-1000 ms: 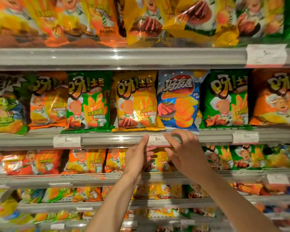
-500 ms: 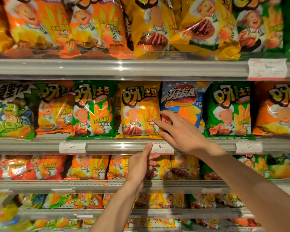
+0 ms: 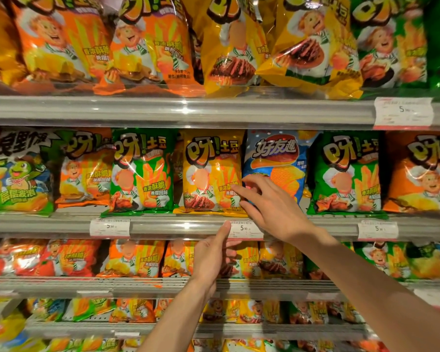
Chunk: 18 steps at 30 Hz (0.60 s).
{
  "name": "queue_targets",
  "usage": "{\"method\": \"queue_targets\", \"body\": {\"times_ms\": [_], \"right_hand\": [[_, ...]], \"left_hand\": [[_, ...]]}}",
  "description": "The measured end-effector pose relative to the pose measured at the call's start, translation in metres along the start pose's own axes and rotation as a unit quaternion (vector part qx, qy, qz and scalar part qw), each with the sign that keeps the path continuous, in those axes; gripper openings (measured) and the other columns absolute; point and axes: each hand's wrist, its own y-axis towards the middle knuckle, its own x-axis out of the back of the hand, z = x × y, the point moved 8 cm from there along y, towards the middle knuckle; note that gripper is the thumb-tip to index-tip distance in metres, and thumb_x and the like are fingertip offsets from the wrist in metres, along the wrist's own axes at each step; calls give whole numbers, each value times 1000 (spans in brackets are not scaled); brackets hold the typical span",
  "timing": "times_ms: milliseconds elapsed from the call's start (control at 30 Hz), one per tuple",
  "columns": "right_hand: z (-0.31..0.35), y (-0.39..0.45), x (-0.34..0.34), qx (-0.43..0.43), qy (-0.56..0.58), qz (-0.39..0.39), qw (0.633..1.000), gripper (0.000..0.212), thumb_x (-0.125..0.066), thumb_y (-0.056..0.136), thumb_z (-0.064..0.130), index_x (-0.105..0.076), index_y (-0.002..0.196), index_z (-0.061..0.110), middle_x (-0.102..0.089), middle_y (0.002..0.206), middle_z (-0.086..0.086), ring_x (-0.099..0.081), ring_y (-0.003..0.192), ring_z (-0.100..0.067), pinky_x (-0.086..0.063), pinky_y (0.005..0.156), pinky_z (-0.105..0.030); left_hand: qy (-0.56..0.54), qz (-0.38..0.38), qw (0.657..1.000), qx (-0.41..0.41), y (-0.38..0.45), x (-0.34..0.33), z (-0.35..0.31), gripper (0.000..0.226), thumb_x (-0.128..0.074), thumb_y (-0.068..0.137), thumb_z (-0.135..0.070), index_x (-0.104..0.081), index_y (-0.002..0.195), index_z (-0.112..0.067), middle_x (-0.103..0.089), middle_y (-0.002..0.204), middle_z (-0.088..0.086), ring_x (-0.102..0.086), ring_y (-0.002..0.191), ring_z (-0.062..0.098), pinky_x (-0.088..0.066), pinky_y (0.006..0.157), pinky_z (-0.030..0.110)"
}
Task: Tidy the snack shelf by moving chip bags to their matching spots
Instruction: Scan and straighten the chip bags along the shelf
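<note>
Blue stands out on the middle shelf (image 3: 163, 226): 1 blue bag (image 3: 277, 163) sits between a yellow bag (image 3: 211, 171) at its 9 o'clock and a green bag (image 3: 346, 171) at its 3 o'clock, all upright at the front edge. Since 1 second ago the right hand (image 3: 272, 207) has risen from the shelf rail, where it lay by the price tag (image 3: 244, 229), to the bags above; half a second ago it was already at this height, and now it reaches a little further in. Its fingers (image 3: 249, 180) are spread fairly wide, tips lying on the lower left corner of the blue bag where that bag meets the yellow one. The index finger crosses the yellow bag's lower right corner. Whether the fingers have closed on the blue bag's edge cannot be told; nothing is lifted. The left hand (image 3: 214, 255) has stayed low, at 7 o'clock from the right hand. It is loosely open and holds nothing, its thumb pointing up to touch the left end of the price tag, its fingers curled toward the bags on the shelf below.
</note>
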Motion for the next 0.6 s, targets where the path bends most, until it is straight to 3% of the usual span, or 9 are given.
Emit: {"method": "queue_targets", "body": {"times_ms": [100,233,400,467,533,600], "right_hand": [[-19,-7,20,-54,-15,-56,997,39,-64,98,25,-62,135,12,-57,136,-12,-54,121,-32,-51,95,-51],[-56,-30,45,-178,-51,-107,977,44,-65,97,31,-59,136,11,-44,149,-21,-39,138,-38,-40,108,-54],[-79,-53,33,-323,47,-44,944,74,-58,97,53,-28,159,27,-14,167,-14,-18,153,-34,-26,120,-49],[-77,-51,30,-316,56,-31,947,81,-58,96,55,-19,161,28,-23,166,-12,-24,152,-31,-27,119,-45],[-75,-44,28,-281,83,-27,956,83,-64,96,49,-20,161,23,-39,157,-9,-38,143,-28,-36,112,-41],[-78,-40,26,-267,131,-20,955,83,-69,94,40,-22,160,21,-43,153,-6,-45,138,-24,-41,105,-35]], "left_hand": [[4,-5,1000,-11,3,0,4,48,-69,92,-49,-81,96,-3,-79,81,13,-62,55,10,-49,50,18],[-25,-9,1000,-15,6,-1,14,46,-69,92,-48,-81,101,-5,-76,75,6,-64,68,19,-50,54,21],[-32,4,999,-5,7,-17,25,38,-73,91,-41,-78,104,-6,-81,94,7,-65,66,11,-48,61,25],[-35,12,999,-2,7,-23,25,33,-71,93,-39,-80,101,-9,-82,95,6,-67,68,11,-48,62,25],[-34,18,999,-1,7,-25,24,33,-71,93,-39,-81,99,-8,-82,93,6,-68,67,9,-48,61,22],[-25,19,1000,-2,8,-23,23,36,-71,92,-41,-82,99,-8,-82,92,5,-67,66,8,-48,61,21]]}}
